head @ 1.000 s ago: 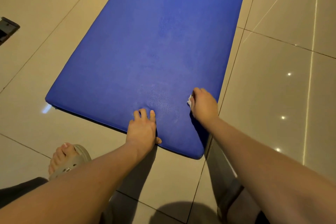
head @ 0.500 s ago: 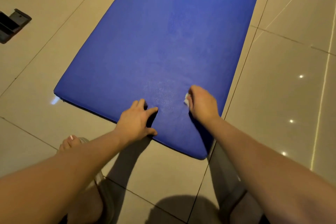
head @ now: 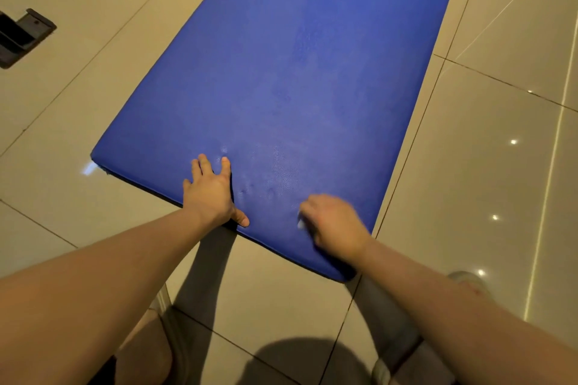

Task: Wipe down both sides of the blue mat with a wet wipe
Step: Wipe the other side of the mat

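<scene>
- Blue mat (head: 297,72): flat on the glossy beige tiled floor (head: 484,166), running from the lower middle of the view up to the top right edge, near short edge closest to the person.
- Left hand (head: 211,194): palm down on the mat just inside that near edge, left of its middle.
- Fingers (head: 225,166) of that hand straight and spread, released, pressing flat on the blue surface and gripping nothing; thumb splayed out to the right along the mat's near edge.
- Left forearm (head: 109,284): stretched out nearly straight from the lower left corner, wrist in line with the hand.
- Right hand (head: 337,225): knuckles up on the mat near its near right corner, blurred by motion.
- Fingers (head: 312,206) there curled under and clenched on a white wet wipe (head: 301,224); only a small scrap of it visible at the hand's left side, pressed against the mat.
- Right forearm (head: 453,306): reaching in from the lower right corner, angled up and leftward.
- Faint dimples and a paler sheen on the mat between and beyond the two hands.
- Dark rectangular fitting (head: 22,37) set in the floor at the far left edge, well apart from the mat.
- Pale shoe (head: 466,278) on the tiles just behind the right forearm, mostly hidden.
- Shadows of both arms on the tiles below the mat's near edge.
</scene>
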{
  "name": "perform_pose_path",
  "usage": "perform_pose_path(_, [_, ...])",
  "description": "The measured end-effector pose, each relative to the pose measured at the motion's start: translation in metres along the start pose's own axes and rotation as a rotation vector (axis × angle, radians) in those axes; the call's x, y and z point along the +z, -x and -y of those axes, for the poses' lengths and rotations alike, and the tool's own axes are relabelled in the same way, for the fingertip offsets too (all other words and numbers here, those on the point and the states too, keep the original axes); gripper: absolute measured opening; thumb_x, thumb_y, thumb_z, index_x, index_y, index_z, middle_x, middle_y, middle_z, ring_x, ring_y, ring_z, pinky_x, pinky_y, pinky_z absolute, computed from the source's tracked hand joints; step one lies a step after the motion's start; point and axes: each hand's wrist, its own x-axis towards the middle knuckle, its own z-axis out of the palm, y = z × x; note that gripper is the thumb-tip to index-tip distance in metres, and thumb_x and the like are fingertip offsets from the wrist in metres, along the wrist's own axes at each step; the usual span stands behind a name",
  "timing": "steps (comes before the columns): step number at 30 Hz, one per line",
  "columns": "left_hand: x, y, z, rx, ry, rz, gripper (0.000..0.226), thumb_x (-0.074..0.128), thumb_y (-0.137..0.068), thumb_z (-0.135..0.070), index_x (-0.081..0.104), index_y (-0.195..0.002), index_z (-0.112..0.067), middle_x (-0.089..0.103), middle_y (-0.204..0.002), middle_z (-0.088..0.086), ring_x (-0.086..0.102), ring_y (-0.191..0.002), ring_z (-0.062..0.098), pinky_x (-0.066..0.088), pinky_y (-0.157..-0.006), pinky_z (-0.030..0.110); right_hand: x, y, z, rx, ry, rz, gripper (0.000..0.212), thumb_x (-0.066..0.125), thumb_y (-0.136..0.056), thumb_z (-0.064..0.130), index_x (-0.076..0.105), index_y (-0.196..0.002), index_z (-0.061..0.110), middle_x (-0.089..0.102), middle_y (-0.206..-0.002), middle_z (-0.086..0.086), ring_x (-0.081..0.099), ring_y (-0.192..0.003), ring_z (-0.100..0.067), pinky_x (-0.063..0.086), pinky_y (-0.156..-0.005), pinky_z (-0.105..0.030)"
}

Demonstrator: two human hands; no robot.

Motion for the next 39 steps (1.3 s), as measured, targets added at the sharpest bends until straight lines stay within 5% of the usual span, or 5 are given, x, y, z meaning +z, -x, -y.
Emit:
perform_pose_path(7, [0.005,-0.003,0.001,0.021,-0.028,-0.029,0.153,0.081,-0.047,-0.081,-0.003,-0.159,-0.02,-0.004,-0.164,0.025,-0.002,-0.152,0.046,0.027,-0.118,0.061,-0.03,-0.043,-0.055,0.62,-0.035,-0.313,0.013,0.062,-0.094,0.019,0.054,-0.085,0.012,0.059,-0.089,-0.008,0.056,-0.075,-0.031,0.05,-0.061,-0.041])
perform_pose_path(13, [0.004,-0.002,0.001,0.023,-0.056,-0.031,0.151,0.079,-0.049,-0.082,-0.003,-0.159,-0.02,-0.002,-0.163,0.025,0.001,-0.152,0.046,0.029,-0.118,0.06,0.013,0.023,0.05,0.055,-0.107,0.069,0.007,0.066,-0.088,0.015,0.061,-0.093,0.015,0.06,-0.091,-0.003,0.058,-0.08,-0.024,0.05,-0.068,-0.035])
perform_pose_path(17, [0.006,-0.003,0.002,0.024,-0.052,-0.034,0.151,0.079,-0.048,-0.082,-0.003,-0.16,-0.02,-0.003,-0.163,0.025,0.0,-0.152,0.046,0.028,-0.118,0.061,0.009,-0.005,0.014,-0.197,0.05,0.033,0.01,0.068,-0.085,0.018,0.061,-0.092,0.017,0.058,-0.086,-0.003,0.053,-0.074,-0.024,0.043,-0.063,-0.035])
perform_pose_path(27, [0.005,-0.002,0.001,0.014,-0.029,-0.001,0.154,0.082,-0.049,-0.078,-0.006,-0.16,-0.019,-0.009,-0.163,0.027,-0.008,-0.152,0.045,0.024,-0.119,0.061,-0.023,-0.075,-0.047,0.498,0.067,-0.269,0.014,0.064,-0.093,0.015,0.051,-0.089,0.011,0.054,-0.086,-0.01,0.052,-0.072,-0.033,0.038,-0.057,-0.036])
perform_pose_path(39, [0.007,-0.003,0.003,0.018,-0.053,-0.015,0.152,0.078,-0.05,-0.082,-0.007,-0.16,-0.02,-0.008,-0.164,0.027,-0.006,-0.152,0.045,0.024,-0.119,0.061,0.026,-0.018,0.014,-0.292,0.164,-0.101,0.011,0.053,-0.097,0.028,0.059,-0.091,0.02,0.054,-0.081,-0.002,0.049,-0.069,-0.023,0.036,-0.064,-0.035])
